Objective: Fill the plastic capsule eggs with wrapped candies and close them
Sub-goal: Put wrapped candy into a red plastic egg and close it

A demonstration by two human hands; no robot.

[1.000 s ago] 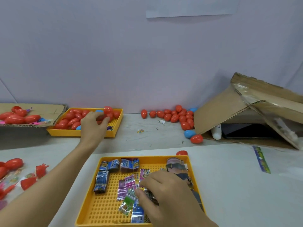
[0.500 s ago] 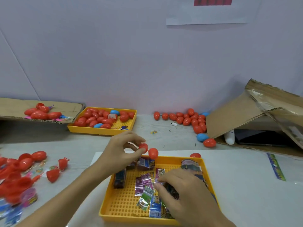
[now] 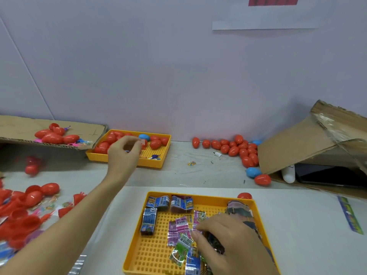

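On the far left of the surface sat a yellow tray of eggs, mostly red capsule eggs with a blue one among them. The left hand reached over this tray. Its fingers were curled close together, but I cannot tell if they held an egg or nothing.

Near the person sat a second yellow tray full of wrapped candies in blue, pink and green. The right hand rested low in it, its fingers bent onto the candies, and seemed to pinch one or more, though the grip was hidden.

More red eggs lay in a row by the far wall, next to a tipped cardboard box. Open egg halves lay piled at the near left.

It looked like the picking-up step: one hand for an egg, one for a candy. Next, the hands would need to come together, the egg would need to be opened, the candy pushed in, and the halves snapped closed.
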